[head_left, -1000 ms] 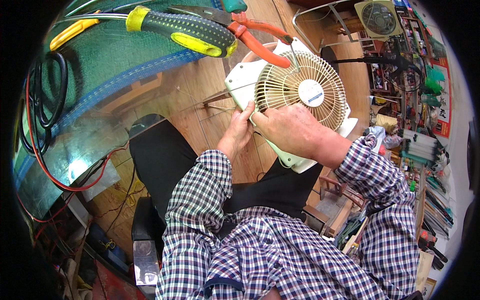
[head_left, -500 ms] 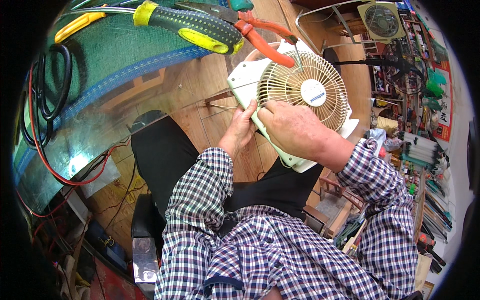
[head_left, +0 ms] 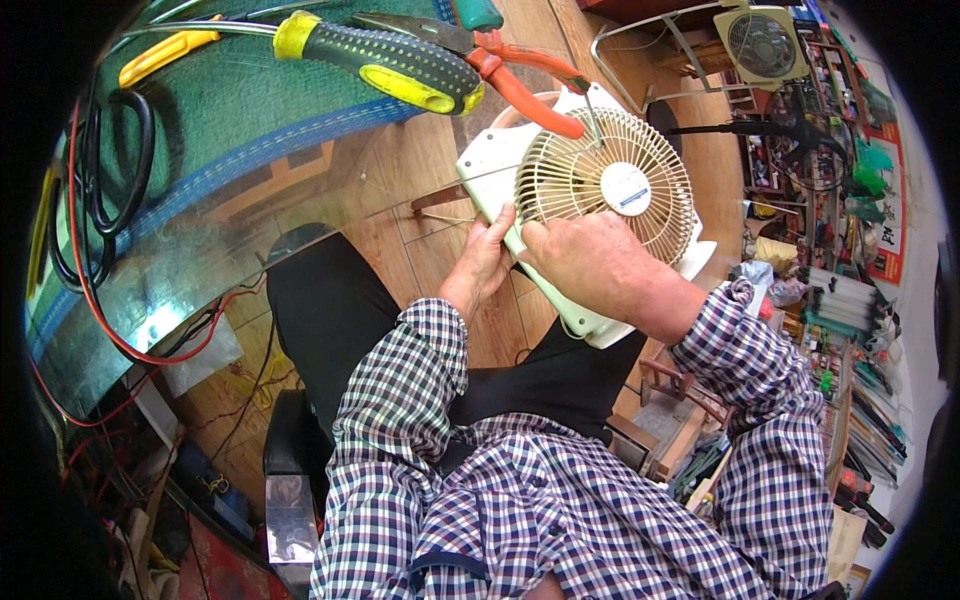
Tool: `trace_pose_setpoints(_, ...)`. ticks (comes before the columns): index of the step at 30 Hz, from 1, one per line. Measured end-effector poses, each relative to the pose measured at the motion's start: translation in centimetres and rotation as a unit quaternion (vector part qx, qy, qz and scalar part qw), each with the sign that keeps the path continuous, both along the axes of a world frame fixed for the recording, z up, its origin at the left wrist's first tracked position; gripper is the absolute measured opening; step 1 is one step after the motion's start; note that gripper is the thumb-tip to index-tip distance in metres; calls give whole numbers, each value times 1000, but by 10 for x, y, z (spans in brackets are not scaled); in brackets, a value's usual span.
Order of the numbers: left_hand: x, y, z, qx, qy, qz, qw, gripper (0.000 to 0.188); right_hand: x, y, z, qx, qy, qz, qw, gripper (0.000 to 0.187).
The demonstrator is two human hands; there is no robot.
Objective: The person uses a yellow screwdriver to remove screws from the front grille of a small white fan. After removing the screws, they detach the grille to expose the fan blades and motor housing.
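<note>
A box-shaped fan with a cream round grille and white housing [head_left: 625, 190] is tilted between my knees, beyond the table's edge. My left hand [head_left: 482, 262] grips the housing's left edge, its thumb lying along the rim and the fingers behind. My right hand [head_left: 603, 262] is closed, knuckles up, over the near-left side of the fan beside the grille. Whatever it pinches is hidden under the fingers. Red-handled pliers [head_left: 525, 95] and a screwdriver with a dark green and yellow handle [head_left: 385, 68] lie at the table's far edge, partly overlapping the fan in view.
On the left, the glass-topped table [head_left: 330, 190] bears a green mat [head_left: 240, 110], a yellow-handled tool [head_left: 170, 52] and a black cable loop [head_left: 148, 155]. A red wire [head_left: 130, 350] hangs over its edge. Crowded shelves [head_left: 840, 300] line the right; another fan [head_left: 765, 45] stands far right.
My right hand has turned and shifted very slightly at the fan's edge. My left hand keeps its grip, and the whole view has moved a little.
</note>
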State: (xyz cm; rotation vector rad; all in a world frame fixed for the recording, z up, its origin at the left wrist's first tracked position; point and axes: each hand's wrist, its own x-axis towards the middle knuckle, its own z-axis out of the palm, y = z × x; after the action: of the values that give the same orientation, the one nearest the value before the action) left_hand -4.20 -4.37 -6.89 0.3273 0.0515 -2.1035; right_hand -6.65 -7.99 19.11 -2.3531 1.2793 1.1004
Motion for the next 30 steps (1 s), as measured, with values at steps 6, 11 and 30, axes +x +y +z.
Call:
trace_pose_setpoints(6,0,0,0,6,-1,-5,1000,56,-14,2,-1,-79,-130,74,986,22)
trace_pose_setpoints(11,2,0,6,20,11,0,1000,59,0,-1,-2,-44,-31,64,997,18)
trace_pose_setpoints(30,3,-2,2,12,8,-1,1000,62,10,-1,6,-9,34,-8,999,24)
